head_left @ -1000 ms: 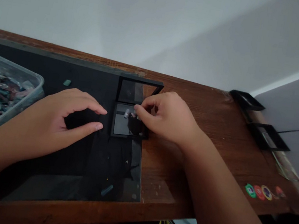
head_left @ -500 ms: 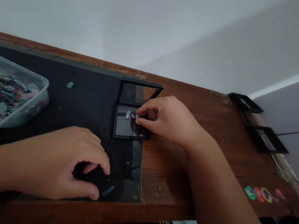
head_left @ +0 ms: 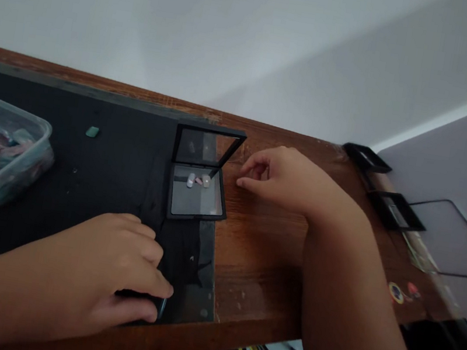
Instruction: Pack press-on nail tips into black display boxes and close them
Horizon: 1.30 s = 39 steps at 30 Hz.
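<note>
On the dark mat, my left hand (head_left: 121, 269) has its thumb and index finger closed around a small dark teal stone stick (head_left: 162, 308), mostly covered by the fingers. My right hand (head_left: 279, 179) is just right of a small black-framed display case (head_left: 195, 217), over the brown wood, its thumb and index tips close together with nothing visible between them. The case's clear-windowed lid stands raised. Inside lie a whitish-lavender stone (head_left: 190, 180), a small pink stone (head_left: 199, 181) and a cream stone (head_left: 206, 181) in a row.
A clear plastic tub (head_left: 44, 136) of mixed coloured stones sits at the left. One green stone (head_left: 92, 132) lies on the black mat (head_left: 126, 152). Two black frames (head_left: 396, 211) rest along the right edge by the wall. Round coloured badges (head_left: 395, 293) lie near the front right.
My right hand has moved right, out of the display case, leaving the cream stone inside. My left fingers have come down and closed around the teal stone stick. The view has shifted slightly right.
</note>
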Tool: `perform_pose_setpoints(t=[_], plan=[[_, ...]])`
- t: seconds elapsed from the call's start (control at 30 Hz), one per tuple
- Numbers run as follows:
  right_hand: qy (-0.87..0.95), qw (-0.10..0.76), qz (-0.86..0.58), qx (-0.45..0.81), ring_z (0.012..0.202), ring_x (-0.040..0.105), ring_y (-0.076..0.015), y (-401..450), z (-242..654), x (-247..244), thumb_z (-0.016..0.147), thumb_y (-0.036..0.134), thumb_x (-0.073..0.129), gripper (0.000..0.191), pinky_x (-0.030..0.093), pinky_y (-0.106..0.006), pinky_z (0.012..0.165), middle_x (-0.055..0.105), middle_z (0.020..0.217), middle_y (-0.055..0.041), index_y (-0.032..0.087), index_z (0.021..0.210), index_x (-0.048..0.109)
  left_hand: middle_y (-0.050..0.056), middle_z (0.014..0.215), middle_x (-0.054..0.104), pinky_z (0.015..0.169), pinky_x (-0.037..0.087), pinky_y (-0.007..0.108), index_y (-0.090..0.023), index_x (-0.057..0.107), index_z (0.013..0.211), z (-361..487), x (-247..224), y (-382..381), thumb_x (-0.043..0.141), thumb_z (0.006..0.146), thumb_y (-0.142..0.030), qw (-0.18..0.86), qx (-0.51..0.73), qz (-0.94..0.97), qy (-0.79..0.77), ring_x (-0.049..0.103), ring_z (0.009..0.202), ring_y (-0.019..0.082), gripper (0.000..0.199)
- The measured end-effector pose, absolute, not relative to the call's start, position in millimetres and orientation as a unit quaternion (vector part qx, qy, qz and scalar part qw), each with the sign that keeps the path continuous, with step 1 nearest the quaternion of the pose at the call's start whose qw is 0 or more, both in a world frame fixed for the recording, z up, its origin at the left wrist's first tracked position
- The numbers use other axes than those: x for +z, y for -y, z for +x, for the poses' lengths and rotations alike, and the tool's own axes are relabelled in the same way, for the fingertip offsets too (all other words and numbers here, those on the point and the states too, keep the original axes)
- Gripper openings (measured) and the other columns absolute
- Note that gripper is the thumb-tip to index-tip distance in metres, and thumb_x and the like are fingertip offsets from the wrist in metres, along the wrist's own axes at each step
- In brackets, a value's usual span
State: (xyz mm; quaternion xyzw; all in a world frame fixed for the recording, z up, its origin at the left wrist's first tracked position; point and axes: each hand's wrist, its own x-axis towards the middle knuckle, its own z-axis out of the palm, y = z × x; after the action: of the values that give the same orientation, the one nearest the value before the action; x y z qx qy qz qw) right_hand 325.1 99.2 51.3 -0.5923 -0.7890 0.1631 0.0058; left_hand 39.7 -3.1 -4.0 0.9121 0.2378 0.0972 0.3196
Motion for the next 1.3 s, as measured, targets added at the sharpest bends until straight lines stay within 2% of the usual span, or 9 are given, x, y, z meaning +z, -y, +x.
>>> perform_pose_setpoints(t=[0.2, 0.37, 0.53, 0.87, 1.13, 1.23, 1.3], plan=[[0.781, -0.021, -0.601, 0.166, 0.076, 0.068, -0.0181, -104.2, 326.0, 44.7, 0.082, 0.031, 0.080, 0.015, 0.047, -0.032, 0.065, 0.078, 0.088, -0.0009, 0.023, 0.094, 0.080, -0.006, 0.074, 0.071, 0.066, 0.036, 0.035, -0.035, 0.080, 0.097, 40.1, -7.4, 4.0, 0.078, 0.093, -0.029, 0.326, 0.102, 0.909, -0.237, 0.062, 0.068, 0.018, 0.008], [0.782, -0.034, -0.600, 0.164, 0.074, 0.068, -0.0184, -101.5, 322.3, 46.3, 0.083, 0.026, 0.078, 0.006, 0.046, -0.032, 0.065, 0.079, 0.089, -0.0028, 0.022, 0.087, 0.080, -0.005, 0.073, 0.069, 0.066, 0.034, 0.035, -0.034, 0.079, 0.095, 42.1, -8.5, 5.8, 0.078, 0.094, -0.031, 0.328, 0.109, 0.910, -0.228, 0.059, 0.067, 0.017, 0.004], [0.792, -0.039, -0.586, 0.167, 0.074, 0.067, -0.0184, -99.1, 318.9, 45.8, 0.085, 0.020, 0.072, 0.007, 0.045, -0.032, 0.067, 0.078, 0.087, -0.0032, 0.022, 0.083, 0.078, -0.006, 0.072, 0.066, 0.067, 0.033, 0.035, -0.031, 0.073, 0.084, 43.7, -8.1, 9.6, 0.068, 0.099, -0.025, 0.346, 0.095, 0.906, -0.226, 0.057, 0.068, 0.017, 0.017], [0.831, 0.059, -0.523, 0.180, 0.078, 0.064, -0.0187, -85.2, 309.2, 46.6, 0.094, 0.018, 0.062, 0.008, 0.040, -0.031, 0.067, 0.076, 0.089, -0.0023, 0.021, 0.094, 0.069, -0.005, 0.072, 0.068, 0.068, 0.034, 0.037, -0.030, 0.072, 0.083, 45.9, -9.3, 16.7, 0.065, 0.096, -0.018, 0.345, 0.104, 0.903, -0.233, 0.058, 0.070, 0.018, 0.019], [0.835, 0.019, -0.517, 0.185, 0.073, 0.058, -0.0169, -79.2, 299.5, 44.7, 0.094, 0.015, 0.058, 0.009, 0.036, -0.030, 0.065, 0.071, 0.084, -0.0006, 0.022, 0.089, 0.062, -0.004, 0.074, 0.071, 0.073, 0.038, 0.039, -0.026, 0.064, 0.078, 43.7, -11.0, 25.0, 0.068, 0.088, -0.018, 0.361, 0.110, 0.890, -0.256, 0.059, 0.072, 0.019, 0.013], [0.843, 0.025, -0.503, 0.189, 0.073, 0.058, -0.0166, -76.6, 294.5, 44.6, 0.093, 0.011, 0.056, 0.012, 0.035, -0.030, 0.065, 0.070, 0.084, -0.0006, 0.021, 0.094, 0.062, -0.003, 0.081, 0.074, 0.075, 0.039, 0.040, -0.029, 0.068, 0.088, 42.0, -10.6, 26.3, 0.070, 0.085, -0.020, 0.360, 0.101, 0.891, -0.257, 0.062, 0.076, 0.020, 0.009], [0.846, 0.033, -0.497, 0.188, 0.074, 0.059, -0.0172, -75.6, 292.1, 44.0, 0.093, 0.010, 0.055, 0.015, 0.035, -0.030, 0.065, 0.072, 0.085, -0.0014, 0.021, 0.099, 0.063, -0.004, 0.086, 0.075, 0.078, 0.040, 0.040, -0.034, 0.072, 0.099, 41.8, -10.0, 26.1, 0.071, 0.086, -0.020, 0.365, 0.097, 0.889, -0.258, 0.063, 0.080, 0.021, 0.019]])
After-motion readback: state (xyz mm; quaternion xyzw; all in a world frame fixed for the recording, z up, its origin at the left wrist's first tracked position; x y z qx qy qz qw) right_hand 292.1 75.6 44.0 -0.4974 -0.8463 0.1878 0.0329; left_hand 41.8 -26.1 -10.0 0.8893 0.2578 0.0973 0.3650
